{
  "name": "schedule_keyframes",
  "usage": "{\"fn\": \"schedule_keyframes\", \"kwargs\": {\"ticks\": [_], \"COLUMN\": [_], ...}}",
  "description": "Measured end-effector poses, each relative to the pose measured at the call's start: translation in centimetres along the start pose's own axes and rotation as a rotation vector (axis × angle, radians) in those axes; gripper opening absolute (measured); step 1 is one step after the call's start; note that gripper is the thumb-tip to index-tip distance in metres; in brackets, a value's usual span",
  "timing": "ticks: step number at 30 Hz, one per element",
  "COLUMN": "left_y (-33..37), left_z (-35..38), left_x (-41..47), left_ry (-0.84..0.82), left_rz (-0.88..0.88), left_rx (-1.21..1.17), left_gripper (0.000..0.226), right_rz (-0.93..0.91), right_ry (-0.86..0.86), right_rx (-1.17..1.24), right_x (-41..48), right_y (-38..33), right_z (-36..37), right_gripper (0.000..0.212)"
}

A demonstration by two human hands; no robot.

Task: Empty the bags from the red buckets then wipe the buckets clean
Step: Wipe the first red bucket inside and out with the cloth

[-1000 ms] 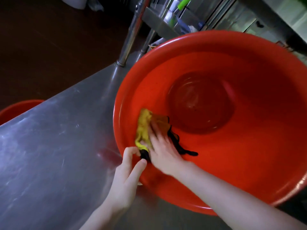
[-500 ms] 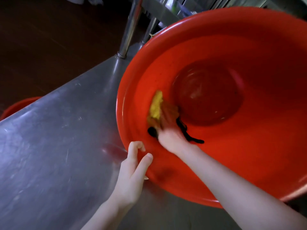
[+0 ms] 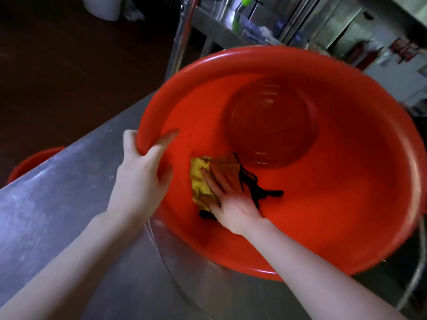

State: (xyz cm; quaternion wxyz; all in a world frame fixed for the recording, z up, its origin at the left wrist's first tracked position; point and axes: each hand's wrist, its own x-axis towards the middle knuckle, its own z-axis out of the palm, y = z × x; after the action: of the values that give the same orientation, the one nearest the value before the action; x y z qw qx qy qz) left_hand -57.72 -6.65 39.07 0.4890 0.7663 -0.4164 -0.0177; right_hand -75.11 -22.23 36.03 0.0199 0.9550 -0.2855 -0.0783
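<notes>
A large red bucket (image 3: 335, 181) lies tilted on the steel table, its inside facing me, with no bag in it. My left hand (image 3: 141, 172) grips its left rim, thumb outside and fingers inside. My right hand (image 3: 228, 197) presses flat on a yellow cloth (image 3: 201, 181) with frayed black edging, against the lower left inner wall. The round bucket bottom sits just above and right of the cloth.
A steel table (image 3: 57, 209) runs from lower left under the bucket. A second red bucket (image 3: 30, 162) peeks out past the table's left edge. A steel post (image 3: 182, 31) and shelving with clutter stand behind. Dark floor lies at upper left.
My left hand moved up from below the bucket and took hold of the left rim. My right hand slid the cloth across the inner wall, and the view shifted.
</notes>
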Motion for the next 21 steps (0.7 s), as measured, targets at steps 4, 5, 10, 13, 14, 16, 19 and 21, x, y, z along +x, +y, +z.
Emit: {"fn": "schedule_keyframes", "kwargs": {"ticks": [4,5,10,13,14,16,19,21], "left_y": [-1.9,-2.3,-2.5,-2.8,-2.8,-2.8,-2.9,-2.6], "left_z": [0.3,0.6,2.9,3.2,3.0,2.4,1.5,1.2], "left_x": [-1.0,-1.5,-4.3,-4.5,-4.6,-4.5,-4.2,-4.1], "left_ry": [0.026,0.018,0.002,-0.017,-0.019,-0.021,-0.037,-0.046], "left_rz": [0.030,0.002,-0.134,-0.121,-0.118,-0.168,-0.232,-0.236], "left_rx": [-0.080,-0.113,-0.258,-0.266,-0.274,-0.329,-0.408,-0.442], "left_gripper": [0.060,0.061,0.062,0.060,0.056,0.047,0.042,0.042], "right_rz": [0.175,0.291,0.565,0.298,0.185,0.024,-0.025,0.144], "right_ry": [-0.012,-0.037,-0.200,-0.113,-0.034,0.067,0.119,0.048], "right_rx": [-0.005,-0.033,0.033,0.165,0.195,0.221,0.137,0.150], "right_x": [1.6,2.5,6.0,4.3,3.0,1.1,2.5,5.0], "right_y": [1.7,2.2,1.8,-2.0,-3.5,-5.6,-4.5,-2.7], "right_z": [-0.1,-0.1,-0.8,0.0,0.5,0.6,-0.2,-0.4], "right_gripper": [0.070,0.070,0.064,0.066,0.068,0.067,0.067,0.065]}}
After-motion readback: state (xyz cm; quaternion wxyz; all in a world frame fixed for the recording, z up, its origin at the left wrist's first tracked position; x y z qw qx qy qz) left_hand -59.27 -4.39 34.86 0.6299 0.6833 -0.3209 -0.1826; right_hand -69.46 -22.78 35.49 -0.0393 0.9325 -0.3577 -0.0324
